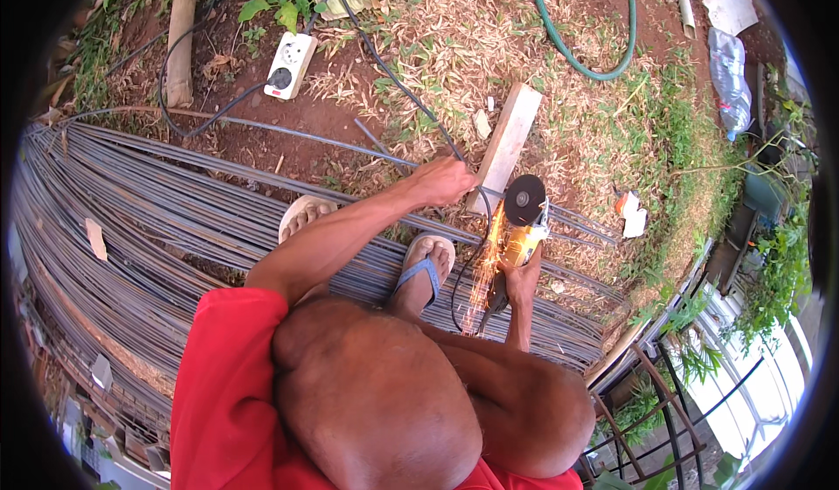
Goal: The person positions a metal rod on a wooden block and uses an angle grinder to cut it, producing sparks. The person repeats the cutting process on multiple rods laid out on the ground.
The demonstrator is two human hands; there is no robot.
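My right hand (523, 279) is wrapped round the body of a yellow angle grinder (522, 244). Its dark cutting disc (524, 198) meets a thin steel rod (336, 148), and orange sparks (486, 273) stream back toward my legs. My left hand (444, 182) is closed round the same rod, just left of the disc. Under the rod, beside my left hand, lies a wooden block (509, 136). The grinder's black cable (384, 66) runs close by my left hand, and my fingers partly hide the rod there.
Many long steel rods (131, 202) lie bundled under my sandalled feet (424, 267). A white power strip (290, 65) with a plug in it sits on the soil at the upper left. A green hose (568, 53) curves across the grass, and a plastic bottle (731, 84) lies far right.
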